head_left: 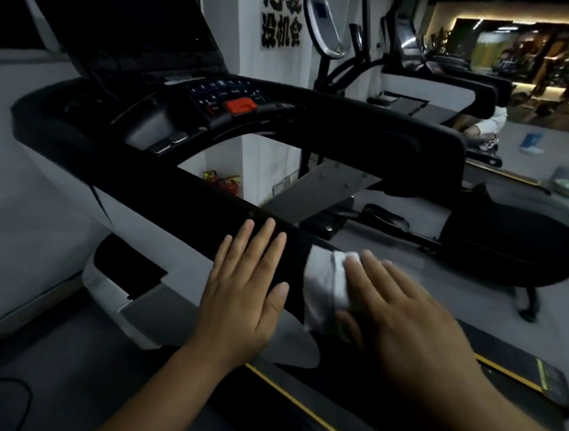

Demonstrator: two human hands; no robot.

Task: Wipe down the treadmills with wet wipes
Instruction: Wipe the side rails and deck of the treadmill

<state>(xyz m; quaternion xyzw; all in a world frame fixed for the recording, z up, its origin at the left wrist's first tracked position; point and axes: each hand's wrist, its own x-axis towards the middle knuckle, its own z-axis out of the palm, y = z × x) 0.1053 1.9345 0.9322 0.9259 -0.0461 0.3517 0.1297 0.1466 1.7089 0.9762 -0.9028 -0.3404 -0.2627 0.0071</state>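
Note:
A black treadmill fills the view, and its left handrail (177, 201) runs from the console (227, 99) down toward me. My left hand (244, 293) lies flat on top of the rail's near end, fingers straight and spread. A white wet wipe (326, 285) is draped over the inner side of that rail end. My right hand (400, 311) presses on the wipe with straight fingers and looks slightly blurred. The console carries a red stop button (240, 105) and dark keys.
The treadmill belt deck with yellow edge lines (502, 375) lies below my right hand. To the right stand an elliptical machine (508, 236) and more treadmills (435, 105). A person in white (489, 125) crouches on the floor beyond. Fire extinguishers (225, 183) stand by the white pillar.

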